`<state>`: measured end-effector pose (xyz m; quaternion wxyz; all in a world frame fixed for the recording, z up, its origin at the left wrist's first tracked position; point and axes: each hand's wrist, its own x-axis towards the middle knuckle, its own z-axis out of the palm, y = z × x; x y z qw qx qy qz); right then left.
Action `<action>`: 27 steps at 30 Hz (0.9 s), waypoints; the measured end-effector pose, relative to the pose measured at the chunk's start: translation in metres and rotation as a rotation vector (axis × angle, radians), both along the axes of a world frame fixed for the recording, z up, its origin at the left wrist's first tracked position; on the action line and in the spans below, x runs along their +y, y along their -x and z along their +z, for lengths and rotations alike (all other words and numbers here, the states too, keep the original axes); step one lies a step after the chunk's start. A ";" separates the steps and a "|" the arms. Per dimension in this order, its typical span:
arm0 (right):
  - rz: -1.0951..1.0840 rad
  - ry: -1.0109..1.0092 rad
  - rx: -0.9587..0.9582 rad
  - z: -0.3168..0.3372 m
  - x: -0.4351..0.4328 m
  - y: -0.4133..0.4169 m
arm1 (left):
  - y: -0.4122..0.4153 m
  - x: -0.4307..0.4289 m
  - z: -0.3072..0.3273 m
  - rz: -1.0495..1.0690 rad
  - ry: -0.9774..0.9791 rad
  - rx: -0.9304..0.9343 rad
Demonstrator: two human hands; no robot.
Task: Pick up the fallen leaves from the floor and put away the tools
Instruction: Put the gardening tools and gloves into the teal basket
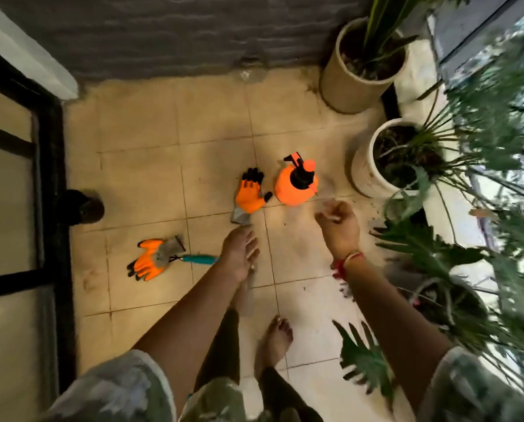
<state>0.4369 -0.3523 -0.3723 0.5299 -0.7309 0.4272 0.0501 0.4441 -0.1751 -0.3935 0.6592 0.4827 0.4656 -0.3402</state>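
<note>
glove (248, 194) just beside orange sprayer (285, 190)

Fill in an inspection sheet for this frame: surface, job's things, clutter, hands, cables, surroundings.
Surface: tiled floor, stained; dark specks near the white pot.
Job's things: orange sprayer upright; orange glove beside it; second glove lies apart, with the teal-handled tool ending at its cuff.
Clutter: dark round object by the door frame.
Hands: left hand relaxed, nothing visibly held; right hand curled, blurred, contents unclear.
Cables: nothing seen.
Surroundings: black-framed door on the left, grey wall, beige pot, leafy plants on the right.
</note>
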 end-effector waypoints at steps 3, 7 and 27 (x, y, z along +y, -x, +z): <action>0.292 0.236 0.135 -0.058 -0.023 -0.060 | -0.059 -0.022 -0.047 0.007 -0.137 -0.083; 0.656 0.439 0.366 -0.115 -0.033 -0.128 | -0.111 -0.039 -0.113 -0.250 -0.055 -0.116; 0.364 0.391 0.181 -0.159 -0.047 -0.139 | -0.141 -0.043 -0.169 -0.991 -0.367 -0.341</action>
